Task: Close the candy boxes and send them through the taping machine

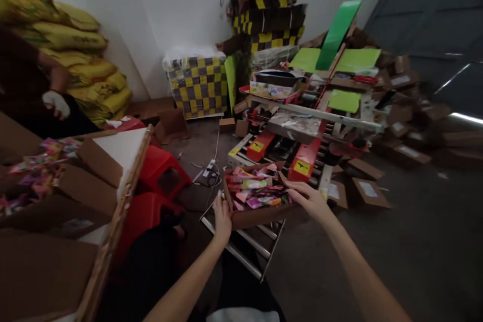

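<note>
An open cardboard box, filled with colourful wrapped packets, rests at the near end of a roller conveyor. My left hand grips the box by its left wall, thumb and fingers near the top edge. At the right end, my right hand has its fingers closed on the box's edge by a raised flap. Some of those fingertips are hard to make out. Just beyond the box is a carton-sealing machine with red side belts.
To the left, a table carries a large carton of packets. Red plastic stools stand beside it. Another person's gloved hand is at far left. A power strip and cables lie on the floor. Cartons are strewn at right.
</note>
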